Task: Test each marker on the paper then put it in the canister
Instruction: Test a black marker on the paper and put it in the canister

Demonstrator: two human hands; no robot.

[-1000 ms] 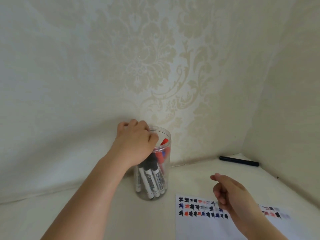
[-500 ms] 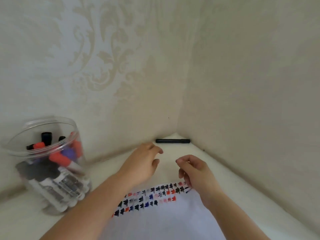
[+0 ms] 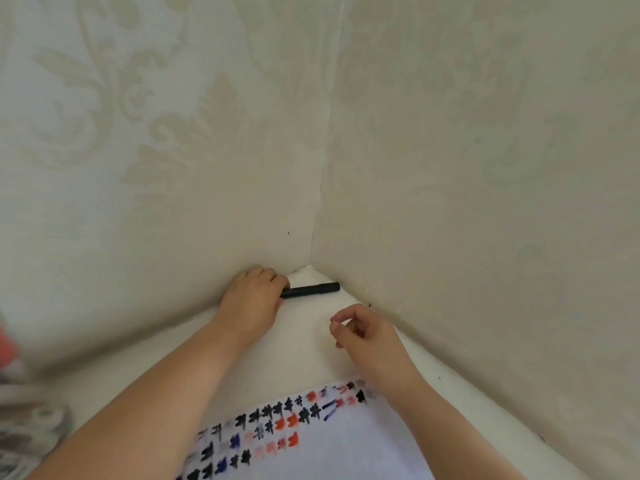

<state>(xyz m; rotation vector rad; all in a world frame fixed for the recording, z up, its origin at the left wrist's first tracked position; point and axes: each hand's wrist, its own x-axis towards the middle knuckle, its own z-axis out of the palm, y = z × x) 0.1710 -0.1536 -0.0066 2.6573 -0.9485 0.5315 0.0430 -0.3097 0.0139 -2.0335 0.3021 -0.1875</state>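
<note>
A black marker [image 3: 311,289] lies on the white table in the far corner where the two walls meet. My left hand [image 3: 254,299] covers its left end, with the fingers curled around that end. My right hand [image 3: 367,336] hovers to the right, a little nearer to me, fingers loosely curled with nothing in them. The white paper [image 3: 332,452] with rows of black, red and blue test marks lies under my forearms. The clear canister [image 3: 24,420] with markers shows only as a blurred sliver at the left edge.
Patterned cream walls [image 3: 485,168] close the table in at the back and right. A strip of white tabletop [image 3: 304,341] lies between the paper and the corner.
The view has swung right, so the canister has slid to the left edge. My left hand has reached forward from above the paper onto the black marker's left end. My right hand has moved forward slightly.
</note>
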